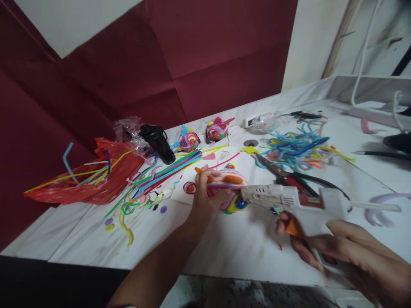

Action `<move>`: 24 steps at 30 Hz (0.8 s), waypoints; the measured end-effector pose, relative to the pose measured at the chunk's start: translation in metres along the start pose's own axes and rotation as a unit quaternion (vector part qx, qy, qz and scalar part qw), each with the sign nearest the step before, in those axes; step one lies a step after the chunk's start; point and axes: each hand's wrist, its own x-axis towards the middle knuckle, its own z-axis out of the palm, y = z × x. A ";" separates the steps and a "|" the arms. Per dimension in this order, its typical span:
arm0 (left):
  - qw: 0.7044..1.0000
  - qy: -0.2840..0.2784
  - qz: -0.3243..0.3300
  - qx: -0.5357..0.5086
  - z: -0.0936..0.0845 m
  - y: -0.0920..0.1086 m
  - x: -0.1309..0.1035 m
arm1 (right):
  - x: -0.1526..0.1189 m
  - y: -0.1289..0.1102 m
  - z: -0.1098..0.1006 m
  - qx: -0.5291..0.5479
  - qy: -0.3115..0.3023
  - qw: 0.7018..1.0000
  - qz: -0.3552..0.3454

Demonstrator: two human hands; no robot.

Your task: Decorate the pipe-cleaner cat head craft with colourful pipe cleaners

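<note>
My right hand (343,244) is wrapped around the handle of a white glue gun (302,201) with an orange trigger. A clear glue stick (375,206) juts from its back end. The gun's nozzle points left and meets, or nearly meets, a multicoloured pipe-cleaner craft (229,179) with coiled stripes. My left hand (207,194) grips this craft from its left side, and its fingers hide part of it. By the fingertips an orange piece (198,170) sticks out. Under the craft lies a white sheet (181,194), with a small coiled disc (189,187) on it.
Two fish-like crafts (189,140) stand at the back. Scissors (282,173) lie behind the glue gun, beside a heap of blue pipe cleaners (295,145). To the left are a red plastic bag (109,184), straight pipe cleaners (173,169) and a black object (159,141).
</note>
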 end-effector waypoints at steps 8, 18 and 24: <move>1.000 -0.020 0.003 0.003 0.000 -0.001 -0.001 | -0.006 -0.005 0.000 -0.011 0.046 0.997 0.061; 1.000 -0.023 -0.002 -0.006 0.000 -0.001 -0.001 | -0.005 0.000 0.002 -0.004 0.041 0.994 0.104; 1.000 -0.024 -0.001 -0.004 0.000 -0.002 0.000 | -0.001 0.001 0.004 -0.001 0.016 0.997 0.079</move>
